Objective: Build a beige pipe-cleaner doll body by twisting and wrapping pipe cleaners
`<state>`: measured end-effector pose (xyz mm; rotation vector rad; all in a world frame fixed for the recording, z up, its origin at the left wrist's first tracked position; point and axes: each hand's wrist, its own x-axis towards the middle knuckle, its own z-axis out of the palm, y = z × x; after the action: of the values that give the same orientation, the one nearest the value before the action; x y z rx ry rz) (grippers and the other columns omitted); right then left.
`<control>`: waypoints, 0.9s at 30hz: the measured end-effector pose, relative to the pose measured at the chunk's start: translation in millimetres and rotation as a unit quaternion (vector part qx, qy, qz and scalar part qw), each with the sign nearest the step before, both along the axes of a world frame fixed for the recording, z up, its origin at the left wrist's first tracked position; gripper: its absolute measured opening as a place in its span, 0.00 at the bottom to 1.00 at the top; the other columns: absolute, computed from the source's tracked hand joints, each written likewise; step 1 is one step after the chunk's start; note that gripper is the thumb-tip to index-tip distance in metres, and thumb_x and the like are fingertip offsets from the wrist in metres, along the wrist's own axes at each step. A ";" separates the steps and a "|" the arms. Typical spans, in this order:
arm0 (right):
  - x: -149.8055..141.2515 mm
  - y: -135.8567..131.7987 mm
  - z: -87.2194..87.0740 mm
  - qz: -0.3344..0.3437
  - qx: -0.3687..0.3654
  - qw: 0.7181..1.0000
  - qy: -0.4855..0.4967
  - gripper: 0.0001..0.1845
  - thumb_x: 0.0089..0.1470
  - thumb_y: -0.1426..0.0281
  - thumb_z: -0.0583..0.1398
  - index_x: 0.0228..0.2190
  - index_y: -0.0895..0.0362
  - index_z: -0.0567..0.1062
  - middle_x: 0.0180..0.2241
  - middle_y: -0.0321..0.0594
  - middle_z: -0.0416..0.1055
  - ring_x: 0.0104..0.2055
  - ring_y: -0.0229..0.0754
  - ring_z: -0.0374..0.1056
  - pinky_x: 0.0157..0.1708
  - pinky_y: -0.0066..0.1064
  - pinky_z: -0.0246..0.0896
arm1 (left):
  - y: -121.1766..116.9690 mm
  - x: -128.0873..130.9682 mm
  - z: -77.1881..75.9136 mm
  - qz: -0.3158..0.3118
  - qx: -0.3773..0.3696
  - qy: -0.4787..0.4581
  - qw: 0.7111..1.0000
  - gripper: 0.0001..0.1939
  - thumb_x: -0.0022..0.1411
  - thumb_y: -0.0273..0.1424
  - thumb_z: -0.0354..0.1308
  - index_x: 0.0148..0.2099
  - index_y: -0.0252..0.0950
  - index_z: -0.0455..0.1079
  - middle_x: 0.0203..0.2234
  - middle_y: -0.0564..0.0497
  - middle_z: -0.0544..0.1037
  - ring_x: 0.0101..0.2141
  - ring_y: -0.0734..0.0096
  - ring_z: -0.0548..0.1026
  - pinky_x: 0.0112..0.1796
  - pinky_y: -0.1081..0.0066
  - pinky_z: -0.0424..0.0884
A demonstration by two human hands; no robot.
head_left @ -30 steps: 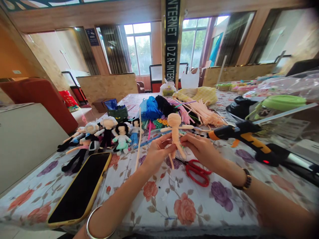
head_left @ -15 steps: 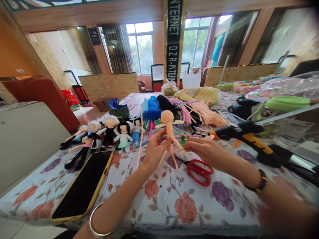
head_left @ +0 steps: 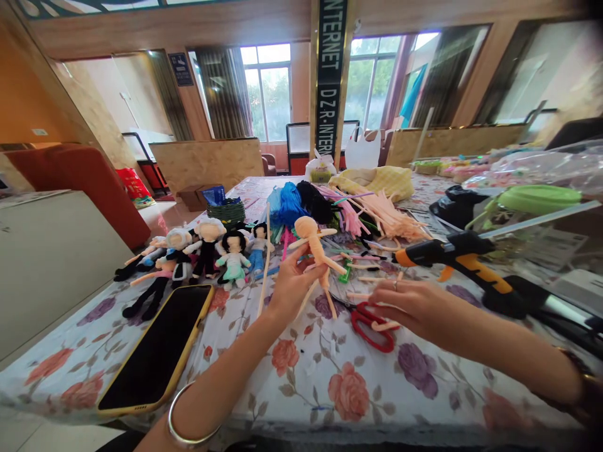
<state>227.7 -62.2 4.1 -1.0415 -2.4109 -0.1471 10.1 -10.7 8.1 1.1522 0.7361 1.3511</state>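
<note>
My left hand (head_left: 292, 285) pinches the body of a bare peach pipe-cleaner doll (head_left: 315, 243) and holds it upright, tilted a little left, above the floral tablecloth (head_left: 330, 389). The doll's two thin legs hang loose below my fingers. My right hand (head_left: 407, 304) is lowered, palm down, over the handles of the red scissors (head_left: 372, 326). Its fingers are curled round a short peach pipe-cleaner piece (head_left: 387, 326), whose ends stick out at the fingertips and under the palm.
A phone in a yellow case (head_left: 155, 351) lies at the near left. Several finished dolls (head_left: 207, 248) lie behind it. A heap of coloured pipe cleaners (head_left: 339, 210) fills the middle back. A black and orange glue gun (head_left: 466, 260) stands on the right.
My right hand has let go of the doll's legs and dropped right and down onto the scissors. My left hand alone holds the doll, which has tilted left.
</note>
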 end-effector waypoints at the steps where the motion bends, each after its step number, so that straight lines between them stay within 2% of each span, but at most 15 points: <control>1: -4.6 -0.3 4.7 -0.005 -0.007 1.000 0.006 0.09 0.58 0.65 0.53 0.35 0.52 0.74 0.32 0.39 0.75 0.30 0.40 0.71 0.30 0.29 0.65 | -1.0 0.4 0.2 -0.010 -0.001 0.009 1.000 0.23 0.43 0.26 0.67 0.45 0.36 0.72 0.38 0.51 0.75 0.35 0.73 0.71 0.33 0.76 0.67; 3: -16.5 1.6 12.0 -0.042 -0.009 0.999 0.034 0.12 0.58 0.65 0.53 0.44 0.52 0.70 0.38 0.41 0.75 0.34 0.42 0.73 0.32 0.31 0.66 | -2.5 1.3 0.2 -0.024 -0.004 0.020 1.000 0.25 0.43 0.26 0.67 0.47 0.35 0.71 0.38 0.50 0.75 0.35 0.72 0.71 0.33 0.75 0.68; 5: -29.6 6.6 13.6 -0.063 -0.001 0.996 0.059 0.17 0.57 0.64 0.56 0.48 0.53 0.67 0.40 0.42 0.75 0.36 0.45 0.73 0.34 0.34 0.68 | -3.3 1.8 0.0 -0.038 -0.004 0.024 0.999 0.25 0.43 0.26 0.67 0.47 0.35 0.71 0.38 0.49 0.76 0.35 0.71 0.72 0.34 0.75 0.68; 8: -45.0 17.5 6.8 -0.050 0.036 0.995 0.084 0.15 0.57 0.66 0.55 0.46 0.53 0.69 0.43 0.44 0.74 0.42 0.47 0.72 0.39 0.38 0.68 | -3.7 1.7 0.0 -0.067 0.004 0.025 0.997 0.25 0.44 0.27 0.67 0.47 0.35 0.71 0.38 0.48 0.76 0.37 0.70 0.72 0.35 0.75 0.68; 11: -51.4 26.2 1.0 -0.033 0.080 0.990 0.109 0.12 0.60 0.69 0.52 0.42 0.53 0.72 0.42 0.43 0.75 0.41 0.43 0.72 0.39 0.34 0.68 | -3.2 1.2 -0.1 -0.081 -0.003 0.045 0.996 0.28 0.43 0.27 0.68 0.48 0.35 0.68 0.39 0.48 0.75 0.37 0.69 0.72 0.36 0.73 0.68; 13: -51.4 28.7 1.8 -0.039 0.100 0.987 0.118 0.12 0.60 0.71 0.51 0.39 0.54 0.74 0.39 0.43 0.75 0.39 0.42 0.73 0.37 0.32 0.69 | -2.8 1.3 -1.0 -0.058 -0.010 0.084 0.995 0.28 0.41 0.27 0.69 0.47 0.35 0.66 0.39 0.48 0.74 0.35 0.70 0.72 0.34 0.72 0.68; 16: -48.7 29.0 6.7 -0.056 0.113 0.984 0.125 0.12 0.60 0.70 0.51 0.37 0.55 0.74 0.37 0.43 0.76 0.37 0.41 0.73 0.35 0.30 0.69 | -3.3 2.2 -3.4 0.003 0.011 0.167 0.986 0.22 0.41 0.29 0.68 0.38 0.35 0.62 0.32 0.52 0.70 0.29 0.74 0.70 0.30 0.73 0.65; 19: -46.3 28.7 9.8 -0.057 0.111 0.984 0.127 0.11 0.60 0.70 0.51 0.37 0.54 0.74 0.37 0.41 0.77 0.38 0.41 0.73 0.37 0.30 0.68 | -6.2 2.4 -3.4 0.071 0.080 0.236 0.966 0.19 0.43 0.31 0.67 0.33 0.36 0.59 0.27 0.56 0.64 0.25 0.78 0.63 0.28 0.74 0.60; 22: -46.3 28.2 11.6 -0.064 0.112 0.983 0.130 0.10 0.60 0.70 0.51 0.38 0.52 0.73 0.37 0.40 0.77 0.39 0.41 0.73 0.36 0.30 0.67 | -10.3 1.3 0.3 0.124 0.151 0.255 0.947 0.17 0.43 0.31 0.67 0.34 0.36 0.62 0.28 0.55 0.64 0.27 0.76 0.61 0.30 0.74 0.58; 24: -48.0 26.6 13.9 -0.083 0.116 0.980 0.140 0.10 0.59 0.70 0.52 0.38 0.52 0.72 0.36 0.38 0.77 0.37 0.41 0.74 0.34 0.28 0.67 | -12.4 0.4 3.0 0.124 0.178 0.248 0.944 0.17 0.43 0.30 0.67 0.35 0.37 0.65 0.32 0.53 0.67 0.32 0.72 0.63 0.35 0.72 0.59; 27: -51.9 22.1 19.1 -0.097 0.114 0.978 0.148 0.10 0.59 0.70 0.52 0.38 0.51 0.72 0.34 0.36 0.78 0.35 0.40 0.74 0.32 0.26 0.66 | -14.2 0.1 4.3 0.052 0.186 0.217 0.957 0.19 0.46 0.30 0.66 0.42 0.38 0.67 0.40 0.49 0.69 0.42 0.65 0.65 0.44 0.69 0.58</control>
<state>175.8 -40.1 23.2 -1.1046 -1.9726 -0.3058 10.2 -24.9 12.4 1.7674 0.8850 1.3745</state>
